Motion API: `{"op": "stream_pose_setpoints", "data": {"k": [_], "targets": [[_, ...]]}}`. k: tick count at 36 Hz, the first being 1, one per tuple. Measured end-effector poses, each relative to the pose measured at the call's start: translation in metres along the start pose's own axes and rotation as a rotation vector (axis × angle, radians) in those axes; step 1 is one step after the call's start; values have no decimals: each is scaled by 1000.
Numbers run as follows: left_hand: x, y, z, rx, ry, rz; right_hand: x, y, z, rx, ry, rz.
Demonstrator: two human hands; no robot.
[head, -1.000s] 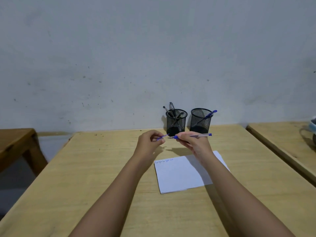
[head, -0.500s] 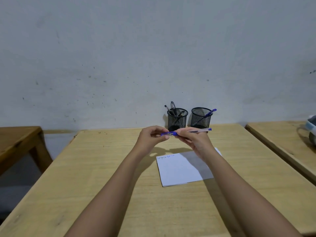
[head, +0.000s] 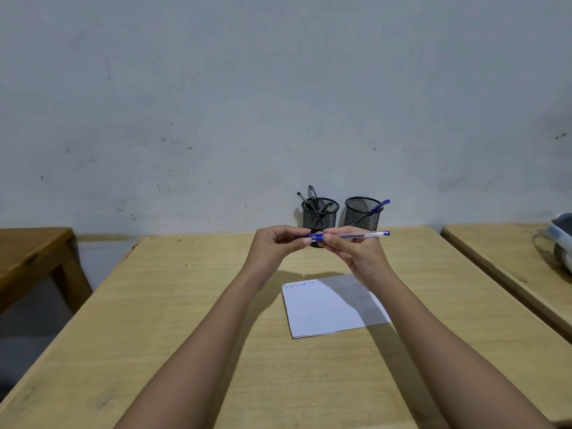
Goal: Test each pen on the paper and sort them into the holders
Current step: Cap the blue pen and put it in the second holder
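A clear-barrelled blue pen (head: 359,235) lies level in the air above the table. My right hand (head: 356,252) pinches its barrel. My left hand (head: 275,246) pinches the blue cap at the pen's left end, pushed up against the barrel. Below them the white paper (head: 331,308) lies flat, with blue scribbles along its top left edge. Two black mesh holders stand at the wall. The left holder (head: 320,215) has several dark pens in it. The right holder (head: 362,213) has one blue pen (head: 379,206) leaning out to the right.
The wooden table (head: 185,305) runs from the wall to me. A second table (head: 510,267) stands close on the right with a grey-blue object (head: 561,239) at its edge. A darker wooden table (head: 28,252) is on the left.
My hands have come together: the cap in my left hand was apart from the pen a second ago and now sits on its tip. Both hands have risen a little.
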State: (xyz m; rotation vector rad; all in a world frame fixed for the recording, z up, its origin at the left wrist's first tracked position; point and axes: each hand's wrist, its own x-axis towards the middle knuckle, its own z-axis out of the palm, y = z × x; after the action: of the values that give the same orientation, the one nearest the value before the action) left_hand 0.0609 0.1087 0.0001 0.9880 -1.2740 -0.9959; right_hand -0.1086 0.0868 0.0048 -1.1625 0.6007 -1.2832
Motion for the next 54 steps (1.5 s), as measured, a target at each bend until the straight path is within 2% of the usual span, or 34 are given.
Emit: {"op": "stream_pose_setpoints", "data": {"k": [9, 20, 25, 33, 38, 42, 45, 49, 54], "targets": [[3, 3, 11, 5, -14, 37, -5, 3, -5, 43, 39, -63], [17, 3, 16, 43, -31, 70, 2, -14, -21, -116, -3, -40], [24, 0, 9, 61, 1, 54, 0, -24, -43, -90, 76, -21], [42, 15, 29, 60, -49, 89, 4, -36, -56, -663, 60, 32], [58, 25, 61, 39, -62, 130, 12, -41, -61, -831, 54, -17], [71, 24, 88, 2, -43, 118, 17, -37, -74, -891, 152, -78], [82, 9, 100, 41, -3, 88, 20, -36, -94, -803, 283, -129], [90, -26, 111, 196, 33, 13, 26, -43, -123, -511, 435, -202], [96, -60, 121, 305, 5, -6, 49, -57, -145, -281, 580, -240]]}}
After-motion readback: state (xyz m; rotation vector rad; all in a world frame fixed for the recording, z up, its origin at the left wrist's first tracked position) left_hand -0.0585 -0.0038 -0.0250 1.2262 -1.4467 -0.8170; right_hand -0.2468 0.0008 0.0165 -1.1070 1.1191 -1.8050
